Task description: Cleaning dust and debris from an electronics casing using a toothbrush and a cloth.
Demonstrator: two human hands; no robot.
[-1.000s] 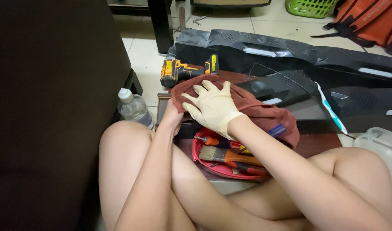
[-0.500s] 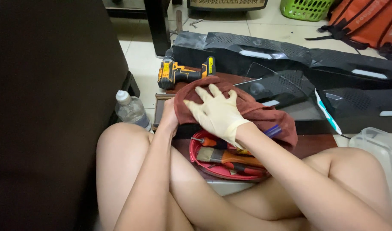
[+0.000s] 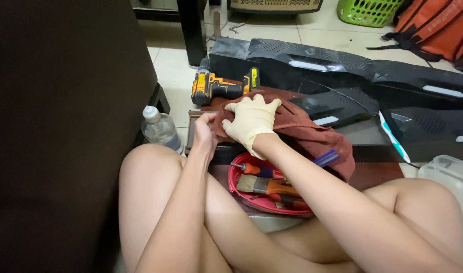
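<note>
**Two hands on a reddish-brown cloth over a low dark board**

At the far left a large dark panel [image 3: 64,126] fills the view. Just beside its lower edge a clear plastic bottle with a white cap [image 3: 159,129] stands on the pale tiled floor [image 3: 173,71]. Past the bottle, a yellow and black cordless drill [image 3: 216,86] lies on its side at the far left corner of a low dark wooden board [image 3: 378,174] that carries the work.

The bare left hand [image 3: 203,132] is at the left edge of the crumpled reddish-brown cloth [image 3: 312,134], fingers curled and pinching the cloth's hem. The right hand [image 3: 251,120], in a cream rubber glove, lies flat on top of the cloth with fingers spread, pressing it down rather than gripping it. The cloth sits heaped on the board, near its left side, just behind a round red plastic tray [image 3: 264,199].

The tray rests at the board's near edge, between the person's knees, and holds a flat paintbrush with a wooden handle [image 3: 264,186] and an orange-handled tool [image 3: 246,168]. A purple pen-like object [image 3: 325,158] pokes out from under the cloth's right side.

Further right, long black perforated panels [image 3: 342,63] lie across the floor behind the board. A green plastic basket [image 3: 368,11] and an orange bag [image 3: 438,30] sit at the far right, and a translucent plastic container [image 3: 451,174] is near the right knee.
</note>
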